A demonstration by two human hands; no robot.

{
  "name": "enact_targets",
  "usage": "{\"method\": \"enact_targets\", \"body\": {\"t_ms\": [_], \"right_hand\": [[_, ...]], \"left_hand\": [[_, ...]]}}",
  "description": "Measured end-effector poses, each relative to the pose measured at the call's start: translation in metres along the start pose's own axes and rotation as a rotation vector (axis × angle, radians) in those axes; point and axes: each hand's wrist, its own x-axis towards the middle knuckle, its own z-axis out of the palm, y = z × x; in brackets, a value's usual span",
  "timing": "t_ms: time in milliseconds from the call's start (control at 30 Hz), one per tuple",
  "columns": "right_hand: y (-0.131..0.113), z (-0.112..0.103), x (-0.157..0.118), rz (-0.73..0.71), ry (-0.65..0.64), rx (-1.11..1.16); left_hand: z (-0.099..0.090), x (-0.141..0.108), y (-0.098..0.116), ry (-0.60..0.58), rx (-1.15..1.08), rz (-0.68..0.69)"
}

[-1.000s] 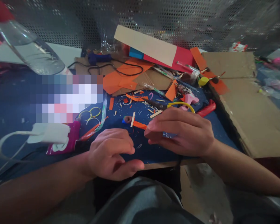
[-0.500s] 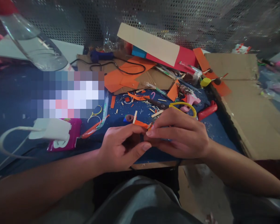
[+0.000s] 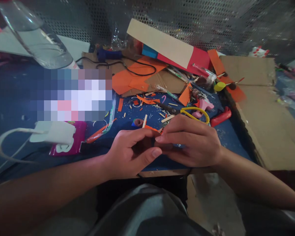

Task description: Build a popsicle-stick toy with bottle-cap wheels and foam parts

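You are sitting at a craft workbench: the blue worktop [image 3: 19, 98] in front of you is littered with orange paper offcuts [image 3: 135, 78] and small trimmings. Yellow-handled scissors [image 3: 186, 111], a dark blue corded glue gun [image 3: 108, 54] and flat brown cardboard sheets [image 3: 260, 98] lie about, and a grey perforated metal panel [image 3: 211, 19] backs the bench.
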Motion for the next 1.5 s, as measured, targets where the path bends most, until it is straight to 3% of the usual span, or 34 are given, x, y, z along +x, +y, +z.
{"method": "enact_targets", "body": {"t_ms": [400,767,933,1133,1233,1300,1400,1500], "right_hand": [[0.000,0.000,-0.002,0.057,-0.037,0.008],[-0.001,-0.003,-0.002,0.066,-0.068,0.002],[0.000,-0.002,-0.002,0.056,-0.040,0.005],[-0.001,-0.004,0.000,0.036,-0.039,0.027],[0.000,-0.008,0.000,0.087,-0.008,0.077],[0.003,-0.009,-0.003,0.192,0.085,0.135],[0.011,-0.008,-0.008,0.333,0.205,0.222],[0.017,-0.007,-0.010,0.356,0.154,0.197]], "left_hand": [[0.000,0.001,0.003,-0.013,-0.154,-0.101],[0.001,0.002,0.006,-0.069,-0.386,-0.316],[0.000,0.003,0.006,-0.137,-0.379,-0.414],[0.000,0.004,0.007,-0.134,-0.395,-0.448],[0.002,0.002,0.005,-0.137,-0.436,-0.427],[0.003,-0.001,0.004,-0.154,-0.403,-0.374],[0.005,-0.004,0.001,-0.162,-0.152,-0.227],[0.006,-0.006,-0.001,-0.145,0.110,-0.004]]}}
